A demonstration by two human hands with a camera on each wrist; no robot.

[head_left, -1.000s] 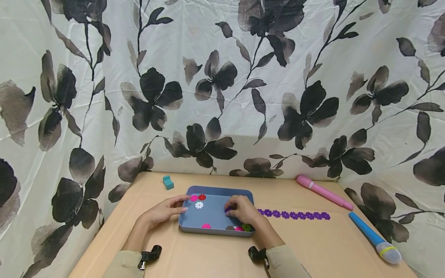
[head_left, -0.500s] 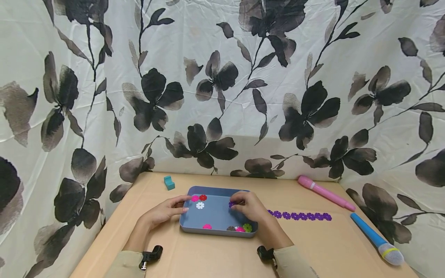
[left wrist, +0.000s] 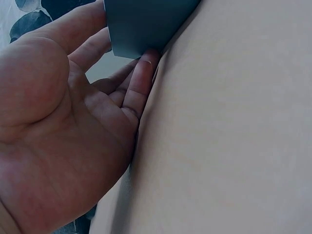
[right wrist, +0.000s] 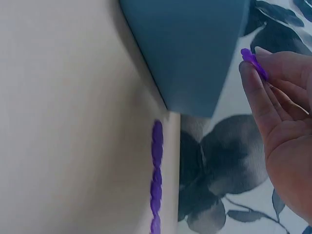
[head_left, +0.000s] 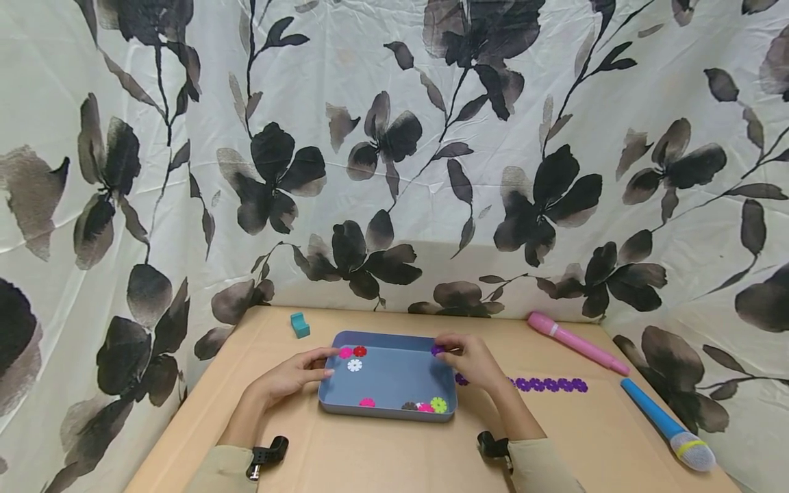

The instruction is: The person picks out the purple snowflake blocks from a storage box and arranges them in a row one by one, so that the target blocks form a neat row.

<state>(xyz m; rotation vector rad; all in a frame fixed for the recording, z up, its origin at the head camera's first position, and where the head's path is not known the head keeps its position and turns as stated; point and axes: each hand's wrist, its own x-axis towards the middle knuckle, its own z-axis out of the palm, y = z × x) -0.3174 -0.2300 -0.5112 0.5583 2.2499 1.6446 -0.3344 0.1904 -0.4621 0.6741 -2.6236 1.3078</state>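
My right hand (head_left: 471, 359) pinches a purple flower-shaped disc (right wrist: 254, 64) between thumb and fingertips, above the right rim of a shallow blue-grey tray (head_left: 394, 376). My left hand (head_left: 296, 373) holds the tray's left edge, thumb and index fingertips over the rim, and lower fingers against the outside (left wrist: 139, 83). Inside the tray lie a pink disc (head_left: 346, 352), a red disc (head_left: 359, 351) and a white disc (head_left: 354, 365) at the upper left. Another pink disc (head_left: 367, 402) lies near the front wall, and a green disc (head_left: 438, 405) sits among several in the front right corner.
A row of purple discs (head_left: 553, 385) runs across the table right of the tray, partly hidden by my right forearm. Beyond it lie a pink microphone (head_left: 576, 342) and a blue microphone (head_left: 666, 421). A small teal block (head_left: 299, 325) stands behind the tray, before a floral curtain (head_left: 394, 171).
My right hand has lifted the purple disc from within the tray and moved right with it to the tray's back right edge. The left hand stays on the tray's left side.
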